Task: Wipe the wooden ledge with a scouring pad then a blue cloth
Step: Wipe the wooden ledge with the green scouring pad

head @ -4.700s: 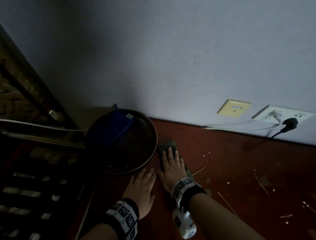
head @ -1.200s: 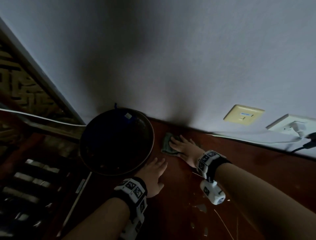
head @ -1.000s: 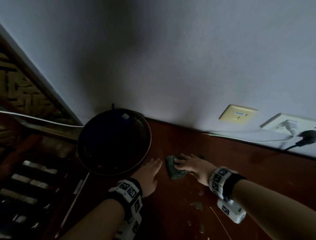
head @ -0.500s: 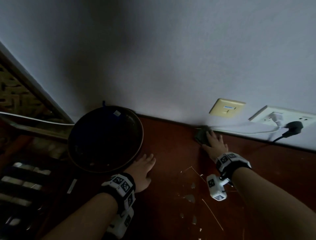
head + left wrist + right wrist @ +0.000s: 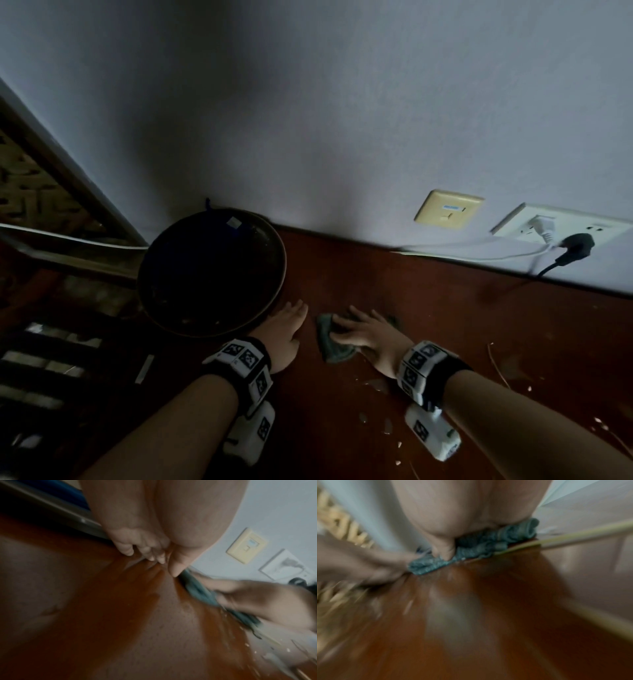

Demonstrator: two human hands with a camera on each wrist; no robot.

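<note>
Scouring pad under the right hand on the wooden ledge.
The right hand [image 5: 368, 337] presses the green scouring pad [image 5: 330, 344] flat with straight fingers on the wooden ledge [image 5: 445, 308]; the left hand [image 5: 284, 334] rests open beside a round pan [image 5: 212, 270] (holding a blue cloth [image 5: 226, 222], mostly in shadow).

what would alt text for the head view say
A right hand presses a green scouring pad flat on a dark wooden ledge, beside the left hand resting by a round pan; crumbs lie nearby.
</note>
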